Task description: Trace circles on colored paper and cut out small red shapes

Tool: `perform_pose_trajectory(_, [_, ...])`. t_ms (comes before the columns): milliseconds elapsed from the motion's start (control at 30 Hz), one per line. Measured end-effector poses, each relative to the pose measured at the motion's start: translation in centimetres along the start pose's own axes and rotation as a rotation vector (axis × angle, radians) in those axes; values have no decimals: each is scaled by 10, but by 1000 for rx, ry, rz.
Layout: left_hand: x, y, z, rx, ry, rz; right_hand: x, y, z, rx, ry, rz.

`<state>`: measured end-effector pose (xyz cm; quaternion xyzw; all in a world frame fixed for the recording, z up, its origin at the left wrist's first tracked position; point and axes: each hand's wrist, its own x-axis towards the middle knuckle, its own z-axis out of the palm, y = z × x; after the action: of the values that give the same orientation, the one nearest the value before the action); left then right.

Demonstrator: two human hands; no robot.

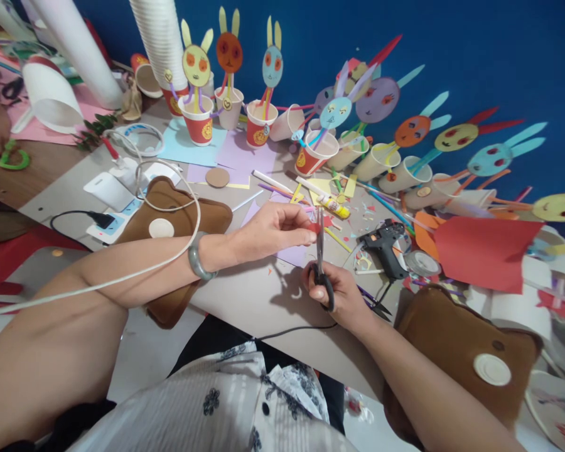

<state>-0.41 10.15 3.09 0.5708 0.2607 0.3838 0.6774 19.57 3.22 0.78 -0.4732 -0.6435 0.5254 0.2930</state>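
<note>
In the head view, the left fingers (295,238) pinch a small piece of red paper (313,227), while the right fingers (318,293) hold black-handled scissors (320,251), blades pointing away from the person and right beside the paper. Just beyond the fingers, a yellow tube (335,206) lies on the table (263,304). Right of them, nearby, is a black glue gun (387,248); farther beyond stand paper cups (196,129) with long-eared faces.

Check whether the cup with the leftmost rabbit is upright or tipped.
Upright: the red cup stands base-down on the blue paper, its rim facing up below the yellow rabbit.
</note>
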Motion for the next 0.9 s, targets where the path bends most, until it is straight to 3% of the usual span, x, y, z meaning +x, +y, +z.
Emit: perform_pose_trajectory(900, [0, 1, 1, -13, -2, 75, 0, 4, -1, -4, 11, -34])
